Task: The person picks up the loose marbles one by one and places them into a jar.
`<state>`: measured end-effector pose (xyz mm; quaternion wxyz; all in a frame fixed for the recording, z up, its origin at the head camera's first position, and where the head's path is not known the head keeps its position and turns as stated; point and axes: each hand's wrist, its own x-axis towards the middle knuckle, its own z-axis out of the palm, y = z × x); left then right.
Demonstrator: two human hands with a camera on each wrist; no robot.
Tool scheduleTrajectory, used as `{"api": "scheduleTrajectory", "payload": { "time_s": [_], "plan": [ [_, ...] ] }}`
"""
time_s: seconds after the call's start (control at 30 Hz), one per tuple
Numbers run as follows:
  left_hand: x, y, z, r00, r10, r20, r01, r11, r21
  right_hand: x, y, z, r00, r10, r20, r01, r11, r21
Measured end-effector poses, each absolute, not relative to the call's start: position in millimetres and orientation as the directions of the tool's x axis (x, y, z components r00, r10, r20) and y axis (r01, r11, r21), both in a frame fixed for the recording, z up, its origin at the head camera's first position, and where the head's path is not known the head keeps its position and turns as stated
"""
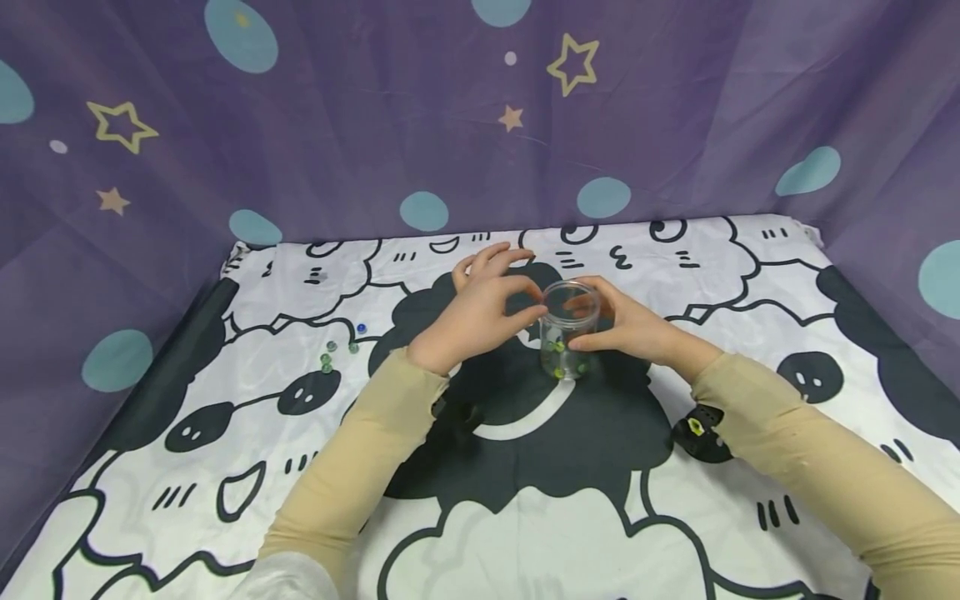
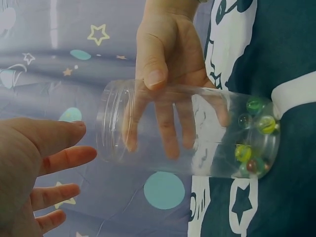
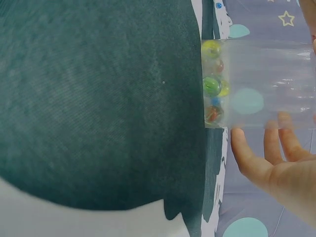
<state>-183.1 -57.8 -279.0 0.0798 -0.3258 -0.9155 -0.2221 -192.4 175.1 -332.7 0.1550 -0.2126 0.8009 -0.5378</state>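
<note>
Head view shows us what neither wrist view shows whole: 5 loose marbles on the cloth-covered bench, 4 green marbles and 1 blue marble, well apart from the hands on the left side. From the left wrist we see better into the clear jar; green, yellow and reddish marbles lie at its bottom. Right wrist view adds an orange-red marble and a bit of blue low in the jar, and we catch the loose blue marble at its top edge.

We find the jar standing on the bench between the hands. Our right hand curls partway open around its wall, thumb on the near side and fingers behind, holding it. Our left hand is at the rim, thumb and index finger bent with a gap between them, the other fingers spread; we see nothing held there, and cannot tell whether a fingertip touches the rim.

The jar is upright, its long axis vertical and its open mouth pointing up. Seen from the left wrist it lies sideways, mouth leftward; from the right wrist, its base points left.
</note>
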Motion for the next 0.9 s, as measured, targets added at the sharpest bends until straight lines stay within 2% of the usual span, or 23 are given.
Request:
{"api": "scheduleTrajectory", "payload": {
  "time_s": [0.9],
  "plan": [
    [-168,-101,-298,-0.809,0.522,0.269,0.587,0.704,0.4,-191,175,-334,-0.863,-0.505,0.009,-0.194,0.314,-0.929]
  ]
}}
